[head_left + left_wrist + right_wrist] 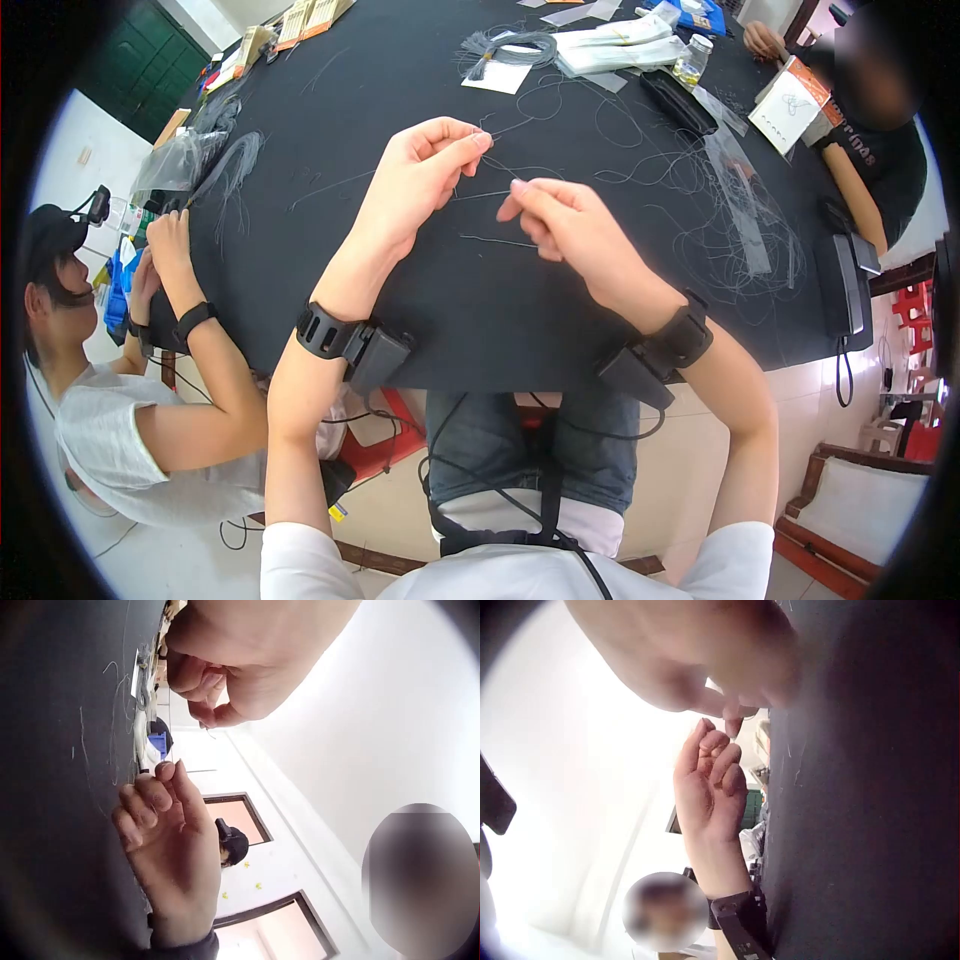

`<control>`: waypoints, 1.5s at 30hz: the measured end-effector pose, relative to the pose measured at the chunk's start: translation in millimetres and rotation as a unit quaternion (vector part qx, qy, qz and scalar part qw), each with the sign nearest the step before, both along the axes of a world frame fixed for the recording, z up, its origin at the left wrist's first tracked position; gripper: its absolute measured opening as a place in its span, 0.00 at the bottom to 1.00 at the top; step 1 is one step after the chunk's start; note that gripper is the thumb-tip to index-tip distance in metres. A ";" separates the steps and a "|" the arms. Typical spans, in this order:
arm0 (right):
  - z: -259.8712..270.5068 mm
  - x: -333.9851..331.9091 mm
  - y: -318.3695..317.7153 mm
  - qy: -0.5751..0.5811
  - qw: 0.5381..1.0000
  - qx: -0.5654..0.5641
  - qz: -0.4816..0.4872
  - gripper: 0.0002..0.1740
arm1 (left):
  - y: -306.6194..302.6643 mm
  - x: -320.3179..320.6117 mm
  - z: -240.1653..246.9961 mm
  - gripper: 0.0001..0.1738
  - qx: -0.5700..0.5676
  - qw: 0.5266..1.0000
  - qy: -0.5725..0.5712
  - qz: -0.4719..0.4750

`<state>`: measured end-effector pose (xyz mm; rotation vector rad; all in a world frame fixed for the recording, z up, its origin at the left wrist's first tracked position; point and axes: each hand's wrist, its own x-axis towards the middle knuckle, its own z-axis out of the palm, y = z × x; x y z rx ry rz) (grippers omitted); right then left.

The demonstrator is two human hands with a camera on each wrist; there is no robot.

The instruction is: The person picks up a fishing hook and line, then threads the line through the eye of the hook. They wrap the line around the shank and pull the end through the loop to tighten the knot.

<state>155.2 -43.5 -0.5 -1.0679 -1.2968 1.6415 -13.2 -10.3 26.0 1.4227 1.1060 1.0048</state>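
Over the black table, my left hand pinches a thin, fishing-line-like strand between thumb and forefinger. A little lower and to the right, my right hand pinches the same fine strand at its thumb and fingertip, the other fingers loosely curled. In the left wrist view a short end of line sticks out below the left fingertips, with the right hand facing it. The right wrist view has the left hand close to the blurred right hand. A loose piece of line lies below them.
Tangled clear line spreads over the table's right side near a black case. A coiled hank, white packets and a small jar stand farther back. People sit at left and right; more strands lie left.
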 end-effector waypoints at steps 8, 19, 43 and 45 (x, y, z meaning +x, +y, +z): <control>-4.5 3.3 7.9 -0.056 0.986 0.091 -0.129 0.19 | 0.0 1.4 -5.6 0.09 0.075 0.994 0.075 -0.016; -3.7 4.3 6.7 -0.066 0.980 0.161 -0.099 0.14 | -1.7 3.8 -8.3 0.10 0.070 0.991 0.068 -0.087; -0.5 18.1 18.6 -0.134 0.971 0.165 -0.107 0.12 | 2.5 0.3 -7.7 0.08 0.072 0.993 0.085 -0.043; 8.3 23.5 20.6 -0.133 0.977 0.133 -0.096 0.12 | 7.2 -2.8 -13.5 0.09 0.096 0.988 0.115 -0.030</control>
